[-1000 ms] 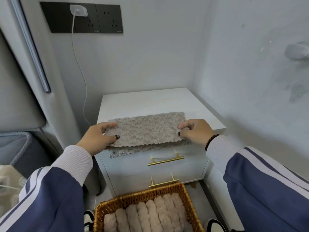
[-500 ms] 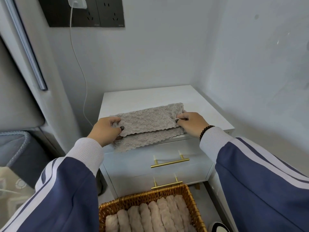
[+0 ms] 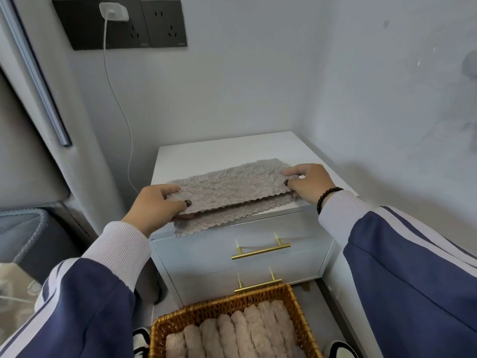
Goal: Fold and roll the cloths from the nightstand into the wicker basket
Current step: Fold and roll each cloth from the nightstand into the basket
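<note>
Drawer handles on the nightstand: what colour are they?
Brushed gold, on both drawer handles, against the white nightstand. Head view, the only one.

head view | looks forward-down, close | nightstand (image 3: pixel 232 153) centre, basket (image 3: pixel 222 306) probably cropped

Pale grey walls (image 3: pixel 232 99), black socket panel (image 3: pixel 118 24) with plugged white charger (image 3: pixel 114 12), grey floor (image 3: pixel 308 293).

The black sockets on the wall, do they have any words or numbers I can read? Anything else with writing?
Socket panel: tiny pale marks at the lower corners, too small and blurred to read.
Charger: no text visible.
Nightstand, cloth, basket: no words, labels or numbers visible.
</note>
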Demonstrator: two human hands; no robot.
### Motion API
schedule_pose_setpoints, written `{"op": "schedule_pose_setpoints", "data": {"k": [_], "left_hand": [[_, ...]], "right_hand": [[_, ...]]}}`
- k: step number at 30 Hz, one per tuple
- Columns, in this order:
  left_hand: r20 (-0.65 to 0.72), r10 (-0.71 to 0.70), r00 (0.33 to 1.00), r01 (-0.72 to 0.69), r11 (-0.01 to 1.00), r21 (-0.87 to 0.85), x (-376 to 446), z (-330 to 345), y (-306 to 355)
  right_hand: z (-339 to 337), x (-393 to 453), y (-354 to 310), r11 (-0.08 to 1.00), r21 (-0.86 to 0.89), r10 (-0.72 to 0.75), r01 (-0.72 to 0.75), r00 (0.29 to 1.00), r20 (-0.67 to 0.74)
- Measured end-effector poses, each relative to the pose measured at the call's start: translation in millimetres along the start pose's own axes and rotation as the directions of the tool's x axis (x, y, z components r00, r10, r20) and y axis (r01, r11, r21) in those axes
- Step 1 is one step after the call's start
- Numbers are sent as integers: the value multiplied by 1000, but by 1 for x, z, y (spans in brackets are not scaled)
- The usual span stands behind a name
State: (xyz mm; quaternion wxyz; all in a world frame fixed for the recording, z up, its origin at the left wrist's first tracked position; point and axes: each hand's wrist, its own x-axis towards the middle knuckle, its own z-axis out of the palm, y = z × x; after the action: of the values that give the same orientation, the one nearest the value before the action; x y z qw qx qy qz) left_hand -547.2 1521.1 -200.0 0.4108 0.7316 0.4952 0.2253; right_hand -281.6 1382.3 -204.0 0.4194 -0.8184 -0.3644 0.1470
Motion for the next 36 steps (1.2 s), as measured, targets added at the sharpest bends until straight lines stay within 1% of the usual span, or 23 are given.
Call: {"op": "schedule_pose_setpoints", "data": {"k": [4, 8, 12, 16, 18, 20, 21, 23, 24, 25, 26, 28, 30, 32, 33, 34, 36], "left_hand": [[36, 47, 998, -52, 989, 137, -7, 3, 0], [49, 76, 996, -86, 958, 274, -10, 6, 2], [71, 92, 993, -112, 924, 366, -12, 7, 6], [119, 53, 991, -100, 894, 436, -13, 6, 11], [128, 2, 992, -65, 869, 490, -14, 2, 15], [82, -38, 996, -14, 831, 556, -14, -2, 18], [30, -35, 999, 11, 813, 582, -14, -4, 19], [-113, 15, 993, 60, 778, 626, -14, -3, 25], [-175, 54, 983, 74, 756, 651, -14, 1, 28], [-209, 104, 972, 67, 734, 676, -13, 5, 30], [-214, 162, 963, 32, 723, 690, -11, 12, 32], [-165, 266, 950, -93, 743, 663, -3, 26, 32], [-84, 310, 947, -193, 758, 622, 7, 41, 25], [-11, 319, 948, -240, 736, 633, 15, 54, 14], [19, 300, 954, -240, 723, 649, 18, 58, 8], [40, 260, 965, -220, 714, 664, 20, 62, 4], [73, 161, 984, -166, 704, 691, 24, 63, -3]], "right_hand": [[-2, -4, 3, 999, -28, 36, -35, 999, 36], [-3, -2, 3, 997, -68, 36, -33, 998, 42], [-4, 0, 2, 986, -163, 27, -17, 998, 57], [-4, 1, 1, 981, -191, 45, -30, 996, 77], [-2, 1, -1, 985, -175, 22, -16, 999, 33], [2, 4, -4, 983, -182, -26, 15, 998, -58], [4, 6, -7, 979, -199, -53, 35, 995, -89], [14, 6, -16, 968, -229, -127, 103, 987, -95], [20, 5, -22, 959, -236, -179, 156, 981, -81], [28, 5, -28, 946, -243, -235, 215, 970, -58], [36, 4, -34, 928, -255, -286, 270, 958, -25], [52, 2, -43, 888, -282, -357, 362, 931, 70], [69, 1, -49, 845, -317, -397, 432, 902, 170], [85, 3, -49, 785, -369, -424, 498, 865, 268], [90, 4, -46, 756, -401, -418, 518, 853, 313], [94, 6, -42, 735, -431, -398, 523, 848, 350], [95, 11, -36, 729, -458, -345, 508, 852, 394]]}}
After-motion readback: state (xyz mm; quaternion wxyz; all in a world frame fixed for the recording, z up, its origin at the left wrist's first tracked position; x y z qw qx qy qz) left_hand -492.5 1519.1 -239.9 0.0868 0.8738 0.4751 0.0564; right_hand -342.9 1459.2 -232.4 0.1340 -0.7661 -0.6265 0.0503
